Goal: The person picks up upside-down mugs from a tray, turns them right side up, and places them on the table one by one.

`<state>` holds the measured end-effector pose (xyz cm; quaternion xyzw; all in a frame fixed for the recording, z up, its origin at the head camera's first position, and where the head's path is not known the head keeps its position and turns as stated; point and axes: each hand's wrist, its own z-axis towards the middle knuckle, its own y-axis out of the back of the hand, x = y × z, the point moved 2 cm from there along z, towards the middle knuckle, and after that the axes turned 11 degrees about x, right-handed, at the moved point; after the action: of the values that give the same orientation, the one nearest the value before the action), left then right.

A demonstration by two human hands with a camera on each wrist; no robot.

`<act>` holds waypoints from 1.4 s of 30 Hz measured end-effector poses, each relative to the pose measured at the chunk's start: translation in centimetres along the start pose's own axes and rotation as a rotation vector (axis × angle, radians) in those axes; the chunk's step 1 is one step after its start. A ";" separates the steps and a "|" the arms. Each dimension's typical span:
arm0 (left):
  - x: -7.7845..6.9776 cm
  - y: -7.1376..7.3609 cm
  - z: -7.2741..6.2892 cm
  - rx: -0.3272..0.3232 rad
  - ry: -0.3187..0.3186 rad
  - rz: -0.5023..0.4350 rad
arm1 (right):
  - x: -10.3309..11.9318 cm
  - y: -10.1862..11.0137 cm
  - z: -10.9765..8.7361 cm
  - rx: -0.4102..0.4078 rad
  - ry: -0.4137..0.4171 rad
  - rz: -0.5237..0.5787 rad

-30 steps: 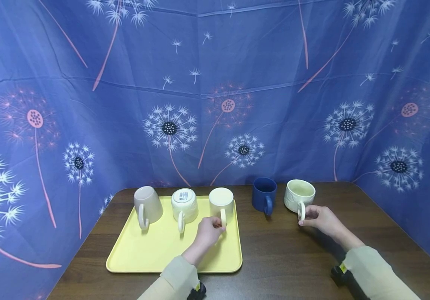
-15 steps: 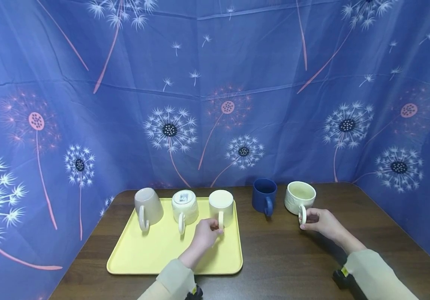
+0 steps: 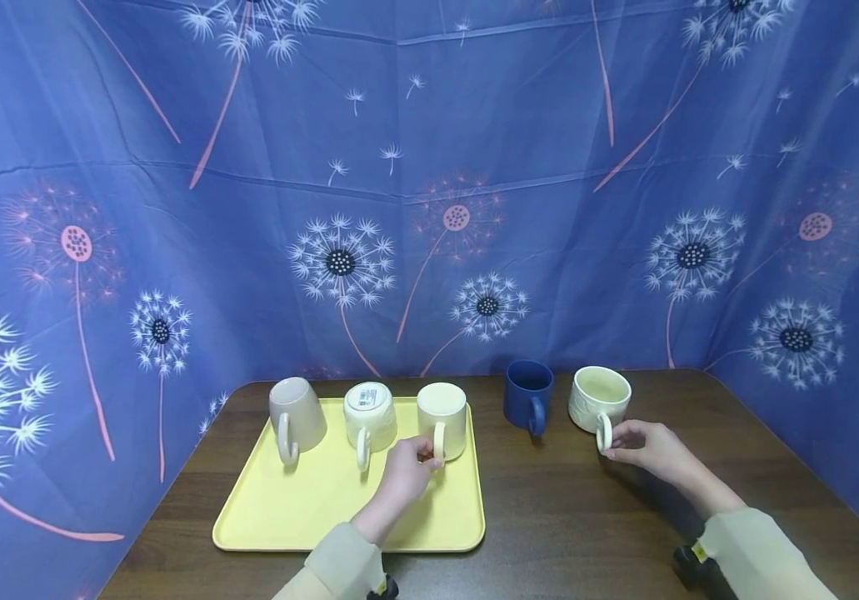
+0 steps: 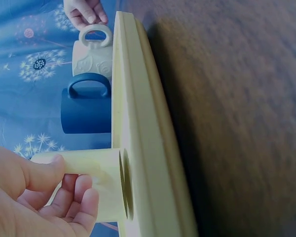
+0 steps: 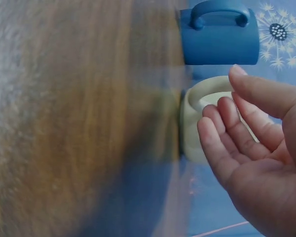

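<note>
Left hand (image 3: pixel 402 473) at cream mug handle (image 3: pixel 440 438); right hand (image 3: pixel 650 450) by green cup (image 3: pixel 589 410).

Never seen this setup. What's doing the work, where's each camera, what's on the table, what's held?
No machine here: just a person's left hand and right hand. The wide picture comes from a head-worn camera looking forward and down; the two sideways-looking close-ups come from cameras on each wrist.

On the wooden table lies a yellow tray carrying three upside-down mugs: grey mug, white mug, cream mug. To the tray's right, a blue mug and a pale green mug stand upright.

The left hand is at the cream mug's handle, the right at the pale green mug's. Whether either actually grips is unclear.
</note>
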<state>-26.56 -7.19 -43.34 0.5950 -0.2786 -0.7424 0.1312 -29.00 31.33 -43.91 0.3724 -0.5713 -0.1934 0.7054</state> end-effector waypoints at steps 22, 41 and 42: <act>-0.5 0.4 -0.4 -0.017 -0.112 0.055 | 6.5 0.8 -1.0 -0.127 0.038 -0.053; -1.7 1.1 0.0 0.032 -0.174 0.045 | 10.4 -0.6 -1.3 -0.215 0.225 -0.009; -1.8 1.1 0.1 0.032 -0.173 0.041 | 10.5 -0.6 -1.3 -0.225 0.237 -0.013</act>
<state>-26.31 -7.12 -41.24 0.5249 -0.3128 -0.7835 0.1126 -24.84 23.98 -37.49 0.3147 -0.4563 -0.2154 0.8040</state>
